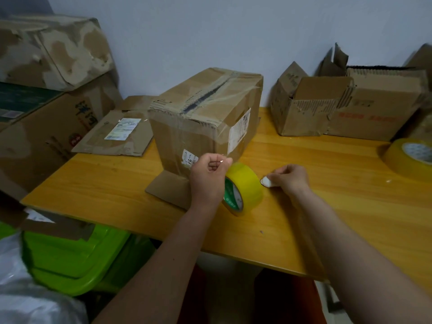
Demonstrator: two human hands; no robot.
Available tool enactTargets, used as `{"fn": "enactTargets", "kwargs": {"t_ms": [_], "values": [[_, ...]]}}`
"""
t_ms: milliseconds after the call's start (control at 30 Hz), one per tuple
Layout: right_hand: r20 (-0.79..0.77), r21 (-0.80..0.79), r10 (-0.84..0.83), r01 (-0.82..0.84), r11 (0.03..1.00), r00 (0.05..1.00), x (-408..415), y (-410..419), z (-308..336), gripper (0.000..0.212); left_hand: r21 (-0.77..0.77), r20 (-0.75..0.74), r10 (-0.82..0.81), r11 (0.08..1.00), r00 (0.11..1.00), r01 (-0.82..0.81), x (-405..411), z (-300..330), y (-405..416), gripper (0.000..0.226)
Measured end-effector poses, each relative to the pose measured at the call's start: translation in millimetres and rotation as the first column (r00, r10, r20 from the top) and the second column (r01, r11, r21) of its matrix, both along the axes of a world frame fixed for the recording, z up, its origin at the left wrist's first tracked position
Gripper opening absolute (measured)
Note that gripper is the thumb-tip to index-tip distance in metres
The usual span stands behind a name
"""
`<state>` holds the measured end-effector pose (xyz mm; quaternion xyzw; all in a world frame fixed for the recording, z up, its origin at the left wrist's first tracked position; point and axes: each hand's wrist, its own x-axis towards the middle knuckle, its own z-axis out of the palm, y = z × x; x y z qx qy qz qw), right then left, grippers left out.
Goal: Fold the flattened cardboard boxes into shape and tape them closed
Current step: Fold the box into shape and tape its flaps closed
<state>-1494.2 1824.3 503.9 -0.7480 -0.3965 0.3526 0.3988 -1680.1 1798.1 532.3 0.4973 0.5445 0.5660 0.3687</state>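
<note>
Far left, stacked cartons (46, 94) run off the frame edge, and a green bin (77, 253) sits partly hidden under the wooden table (327, 206). A flattened box (117, 132) lies at the table's far left. The taped cardboard box (203, 113) stands mid-table, its long axis running from near left to far right, one bottom flap splayed toward the near edge. The left hand (208, 178) pinches a thin, hard-to-see strip of clear tape. The yellow tape roll (243, 188) stands on edge, partly hidden behind that hand. The right hand (289, 181) grips a small white object (266, 181) whose identity is unclear. Far right, open boxes (339, 108) and a second tape roll (411, 157), cut off.
</note>
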Motion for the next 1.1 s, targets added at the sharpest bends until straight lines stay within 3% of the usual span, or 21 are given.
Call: {"fn": "enactTargets", "kwargs": {"t_ms": [67,133,200,267,300,367,433,567,600,833,1000,1100], "values": [[0.108,-0.035,0.064,-0.061,0.998,0.992,0,0,1,0.017,0.001,-0.013,-0.036,0.999,0.999,0.036,-3,0,1,0.008],[0.332,-0.057,0.121,-0.109,0.992,0.936,-1,0,8,0.017,0.007,-0.041,-0.077,0.997,0.996,0.077,-6,0,0,0.006],[0.406,0.078,0.126,-0.172,0.982,0.905,-5,-5,25,0.016,0.024,-0.052,-0.121,0.992,0.991,0.123,-7,-1,-3,0.007],[0.164,0.244,0.272,-0.306,0.920,0.948,-13,-16,45,0.013,0.048,-0.045,-0.173,0.983,0.984,0.175,-6,-1,-5,0.009],[0.027,0.266,0.392,-0.385,0.884,0.920,-17,-24,53,0.016,0.051,-0.035,-0.204,0.977,0.978,0.206,-4,-1,-6,0.011],[-0.069,0.230,0.532,-0.505,0.832,0.844,-24,-37,62,0.013,0.057,-0.013,-0.245,0.968,0.969,0.246,-1,-1,-9,0.012],[-0.125,0.251,0.503,-0.463,0.850,0.855,-29,-45,63,0.004,0.073,0.018,-0.272,0.960,0.962,0.270,4,-1,-11,0.013],[-0.321,0.298,0.305,-0.210,0.931,0.897,-34,-54,61,0.022,0.086,0.146,-0.336,0.941,0.930,0.326,12,1,-15,0.063],[-0.330,0.307,0.282,-0.180,0.934,0.901,-33,-55,60,0.024,0.113,0.145,-0.339,0.939,0.930,0.325,14,1,-17,0.064],[-0.215,0.407,0.263,-0.158,0.900,0.941,-29,-62,60,0.025,0.252,-0.045,-0.301,0.919,0.952,0.303,24,3,-25,0.032],[0.034,0.411,0.291,-0.279,0.868,0.956,-22,-65,55,0.013,0.209,-0.119,-0.189,0.955,0.975,0.211,31,4,-26,0.015],[0.093,0.423,0.280,-0.292,0.858,0.956,-17,-70,57,0.007,0.182,-0.175,-0.128,0.970,0.976,0.159,36,8,-25,0.012]]}}
